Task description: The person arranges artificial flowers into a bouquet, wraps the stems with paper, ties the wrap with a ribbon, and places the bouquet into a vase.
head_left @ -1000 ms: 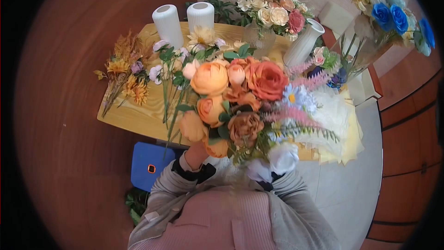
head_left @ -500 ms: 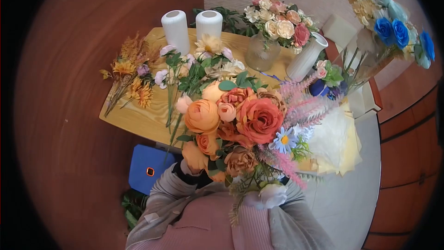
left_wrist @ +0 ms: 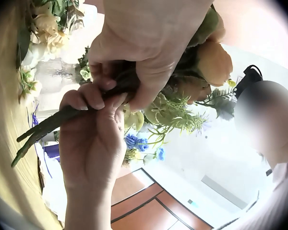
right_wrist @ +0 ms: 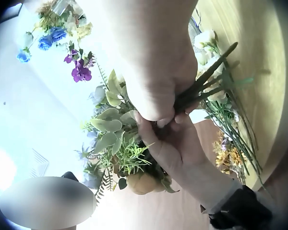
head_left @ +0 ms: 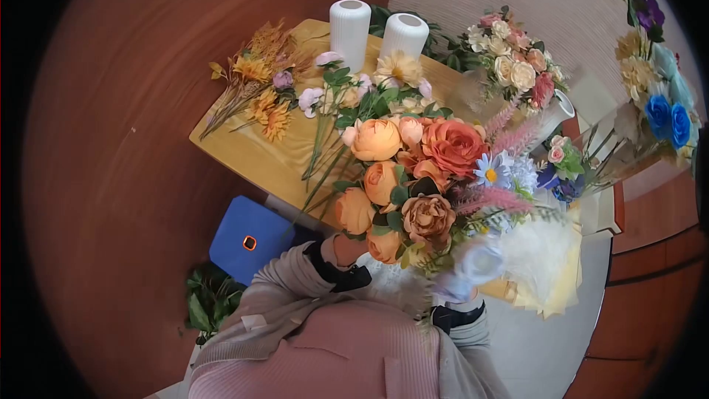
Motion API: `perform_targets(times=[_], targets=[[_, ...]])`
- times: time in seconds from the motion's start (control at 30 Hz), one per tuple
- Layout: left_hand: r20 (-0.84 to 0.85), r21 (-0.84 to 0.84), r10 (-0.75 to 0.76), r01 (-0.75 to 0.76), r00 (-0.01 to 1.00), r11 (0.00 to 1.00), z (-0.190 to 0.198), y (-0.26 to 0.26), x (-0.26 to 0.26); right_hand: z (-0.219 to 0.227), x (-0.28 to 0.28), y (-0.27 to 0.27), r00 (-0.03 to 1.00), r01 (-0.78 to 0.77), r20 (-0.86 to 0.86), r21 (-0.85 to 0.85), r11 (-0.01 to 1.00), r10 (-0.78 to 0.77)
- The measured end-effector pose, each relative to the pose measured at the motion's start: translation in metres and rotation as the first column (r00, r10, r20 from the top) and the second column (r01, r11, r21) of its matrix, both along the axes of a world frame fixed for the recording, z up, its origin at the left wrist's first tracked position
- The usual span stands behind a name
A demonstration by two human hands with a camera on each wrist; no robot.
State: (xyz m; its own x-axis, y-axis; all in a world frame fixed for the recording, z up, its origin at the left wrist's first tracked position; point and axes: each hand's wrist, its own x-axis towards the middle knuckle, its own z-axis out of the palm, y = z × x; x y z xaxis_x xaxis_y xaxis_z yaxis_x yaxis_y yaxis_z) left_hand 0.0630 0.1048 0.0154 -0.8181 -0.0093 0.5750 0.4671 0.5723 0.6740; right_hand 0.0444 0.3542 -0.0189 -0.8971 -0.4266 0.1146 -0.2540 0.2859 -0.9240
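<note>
A bouquet of artificial flowers (head_left: 428,218) fills the middle of the head view, with orange peonies, a red rose, a brown rose, pink sprays and blue daisies. Its blooms hide most of both hands in that view. My left hand (left_wrist: 139,52) is wrapped round the bundled stems just below the blooms. Lower on the same dark green stems (left_wrist: 53,122), my right hand (left_wrist: 92,143) grips with curled fingers and thumb. The two hands touch at the stems, and the cut ends stick out past the right hand (right_wrist: 156,72).
Loose yellow flowers (head_left: 266,114) and pale long-stemmed flowers lie on the wooden table (head_left: 244,151). Two white ribbed vases (head_left: 350,37) stand at its back. A vase arrangement (head_left: 521,66) and wrapping sheets (head_left: 543,262) are at right. A blue stool (head_left: 247,240) sits at lower left.
The head view has turned, so the table now sits tilted and further right. The bouquet first dipped toward my body, then rose again, its front blooms blurred. Both hands remain at its stems.
</note>
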Motion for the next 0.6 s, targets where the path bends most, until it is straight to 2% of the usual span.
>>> perform_targets(times=[0.13, 0.2, 0.23, 0.27, 0.3, 0.33, 0.37, 0.4, 0.43, 0.47, 0.5, 0.53, 0.6], targets=[[0.005, 0.044, -0.047, 0.046, 0.999, 0.998, -0.007, -0.008, 0.0, -0.001, 0.01, 0.009, 0.997, 0.081, 0.006, 0.001, 0.997, -0.081], [0.006, 0.065, -0.072, 0.071, 0.997, 0.995, -0.011, -0.011, 0.002, -0.012, 0.007, 0.01, 0.921, 0.13, 0.388, -0.201, 0.971, -0.043], [0.006, 0.077, -0.084, 0.083, 0.996, 0.994, -0.013, -0.013, 0.002, -0.017, 0.001, 0.011, 0.92, 0.127, 0.391, -0.198, 0.972, -0.04], [0.007, 0.088, -0.094, 0.093, 0.996, 0.992, -0.014, -0.01, -0.004, -0.017, -0.012, 0.008, 0.993, 0.027, 0.117, -0.064, 0.998, -0.019], [0.008, 0.098, -0.104, 0.102, 0.995, 0.99, -0.015, -0.013, -0.002, -0.015, -0.025, 0.003, 0.986, -0.036, -0.16, 0.091, 0.995, 0.05], [0.009, 0.108, -0.112, 0.111, 0.994, 0.988, -0.017, -0.01, -0.004, -0.015, -0.031, -0.001, 0.898, -0.054, -0.411, 0.252, 0.966, 0.157], [0.009, 0.118, -0.121, 0.119, 0.993, 0.986, -0.019, -0.012, -0.005, 0.017, -0.015, -0.014, 0.996, -0.08, 0.046, 0.25, 0.965, 0.071], [0.008, 0.127, -0.131, 0.128, 0.991, 0.984, -0.01, 0.011, -0.038, 0.012, -0.018, -0.015, 0.996, -0.088, 0.049, 0.25, 0.964, 0.078], [0.008, 0.136, -0.142, 0.139, 0.99, 0.981, -0.002, 0.033, -0.069, 0.002, -0.024, -0.015, 0.995, -0.09, -0.031, 0.203, 0.975, 0.098], [0.006, 0.145, -0.155, 0.152, 0.988, 0.978, -0.004, 0.027, -0.067, -0.009, -0.03, -0.014, 0.987, -0.094, -0.113, 0.155, 0.983, 0.113], [0.002, 0.152, -0.169, 0.166, 0.986, 0.974, -0.005, 0.027, -0.071, -0.016, -0.028, -0.011, 0.973, -0.12, -0.158, 0.263, 0.957, 0.166], [-0.002, 0.161, -0.183, 0.181, 0.983, 0.97, -0.005, 0.03, -0.076, -0.023, -0.029, -0.01, 0.973, -0.122, -0.157, 0.263, 0.957, 0.167], [-0.008, 0.178, -0.213, 0.211, 0.977, 0.961, -0.005, 0.028, -0.087, -0.023, -0.031, -0.018, 0.99, -0.083, 0.112, -0.07, 0.994, 0.091]])
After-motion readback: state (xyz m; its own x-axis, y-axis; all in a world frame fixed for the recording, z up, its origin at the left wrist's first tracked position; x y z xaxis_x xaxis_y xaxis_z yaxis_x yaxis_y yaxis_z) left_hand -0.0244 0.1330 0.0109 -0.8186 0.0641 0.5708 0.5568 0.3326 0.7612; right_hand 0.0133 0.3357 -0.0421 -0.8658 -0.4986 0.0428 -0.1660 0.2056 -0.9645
